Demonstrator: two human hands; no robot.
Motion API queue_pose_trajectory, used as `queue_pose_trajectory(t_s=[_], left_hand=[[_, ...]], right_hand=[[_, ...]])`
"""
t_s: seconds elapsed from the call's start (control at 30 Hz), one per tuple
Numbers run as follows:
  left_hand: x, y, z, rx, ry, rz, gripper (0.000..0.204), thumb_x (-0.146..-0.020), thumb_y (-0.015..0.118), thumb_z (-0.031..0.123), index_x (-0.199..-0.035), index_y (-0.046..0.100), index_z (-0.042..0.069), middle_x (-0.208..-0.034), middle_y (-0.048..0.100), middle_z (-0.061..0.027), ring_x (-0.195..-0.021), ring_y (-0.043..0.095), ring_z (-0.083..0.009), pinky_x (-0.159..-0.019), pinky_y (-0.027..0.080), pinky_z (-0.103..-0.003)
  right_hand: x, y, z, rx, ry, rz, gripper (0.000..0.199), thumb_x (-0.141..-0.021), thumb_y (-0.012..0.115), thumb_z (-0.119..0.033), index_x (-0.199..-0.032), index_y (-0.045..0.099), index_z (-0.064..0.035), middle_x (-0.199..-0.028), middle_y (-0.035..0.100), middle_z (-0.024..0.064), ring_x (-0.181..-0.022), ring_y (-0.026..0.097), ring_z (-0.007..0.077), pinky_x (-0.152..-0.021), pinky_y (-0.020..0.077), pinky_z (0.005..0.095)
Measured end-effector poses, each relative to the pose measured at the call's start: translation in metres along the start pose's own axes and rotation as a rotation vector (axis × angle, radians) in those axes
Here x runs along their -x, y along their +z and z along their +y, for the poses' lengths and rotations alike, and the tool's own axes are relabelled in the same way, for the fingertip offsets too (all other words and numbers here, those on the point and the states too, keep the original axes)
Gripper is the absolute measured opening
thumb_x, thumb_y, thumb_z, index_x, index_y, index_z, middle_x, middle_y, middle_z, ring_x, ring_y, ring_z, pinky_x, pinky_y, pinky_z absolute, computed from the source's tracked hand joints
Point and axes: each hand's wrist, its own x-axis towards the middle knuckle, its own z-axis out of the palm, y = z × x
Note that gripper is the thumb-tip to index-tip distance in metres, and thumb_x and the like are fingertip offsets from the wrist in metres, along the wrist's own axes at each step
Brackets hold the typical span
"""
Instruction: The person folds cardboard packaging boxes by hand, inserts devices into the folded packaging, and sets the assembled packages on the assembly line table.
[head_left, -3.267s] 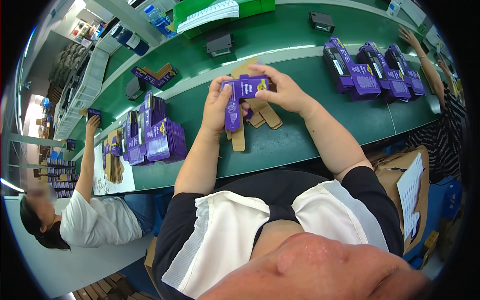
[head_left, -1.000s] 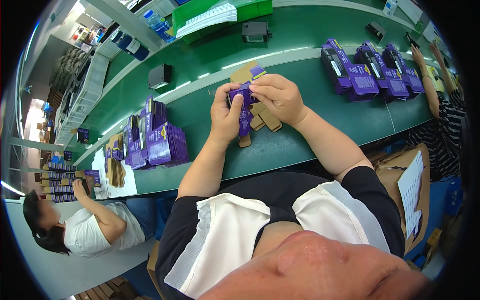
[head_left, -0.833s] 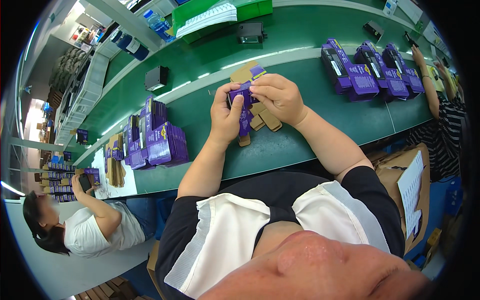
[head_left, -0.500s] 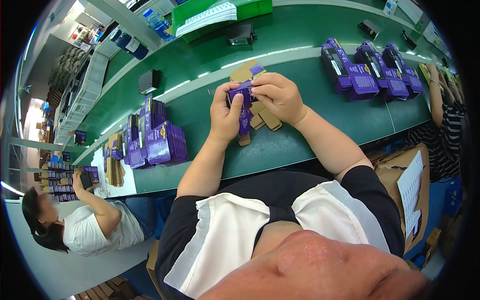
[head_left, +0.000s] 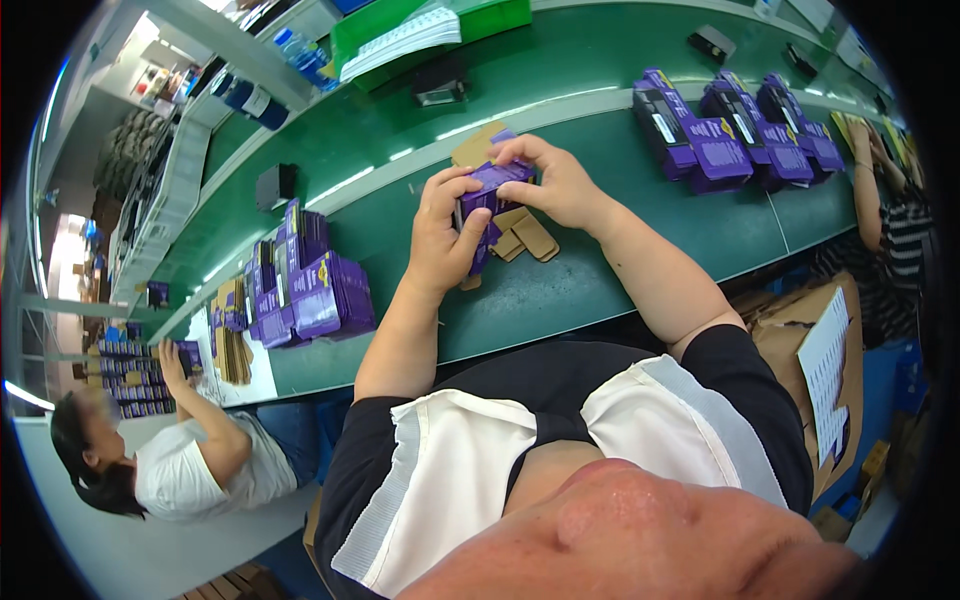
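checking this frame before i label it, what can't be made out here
Head view only:
- Purple carton: most faces hidden by the left hand and right hand; whether its flaps are closed cannot be told.
- Brown cardboard pieces: partly hidden under the hands; count unclear.
- Small dark boxes on the green belt: too small to identify.

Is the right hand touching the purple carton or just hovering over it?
Touching. The head view shows the right hand with fingers curled over the top of the purple carton, no gap; the left hand grips its other side.
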Motion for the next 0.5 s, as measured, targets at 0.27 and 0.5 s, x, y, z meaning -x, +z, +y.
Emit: queue_pose_trajectory(t_s=[0.27,0.5], left_hand=[[-0.029,0.027,0.005,0.855,-0.574,0.108,0.036,-0.091,0.046,0.012,-0.126,0.041,0.006,-0.114,0.053,-0.0159,-0.100,0.059,-0.0259,-0.090,0.050,-0.041],[-0.127,0.012,-0.104,1.099,-0.929,-0.057,0.040,-0.095,0.039,0.023,-0.125,0.045,-0.003,-0.118,0.055,-0.0255,-0.104,0.057,-0.0389,-0.096,0.044,-0.052]], right_hand=[[-0.003,-0.019,-0.009,0.149,-0.095,0.318,0.032,-0.082,0.066,-0.015,-0.109,0.057,-0.0006,-0.104,0.061,0.0111,-0.098,0.059,0.0205,-0.088,0.0466,0.0328],[0.046,-0.022,-0.101,0.348,-0.558,0.228,0.026,-0.077,0.066,-0.014,-0.101,0.058,-0.0090,-0.100,0.059,0.0095,-0.094,0.057,0.0295,-0.081,0.0461,0.0411]])
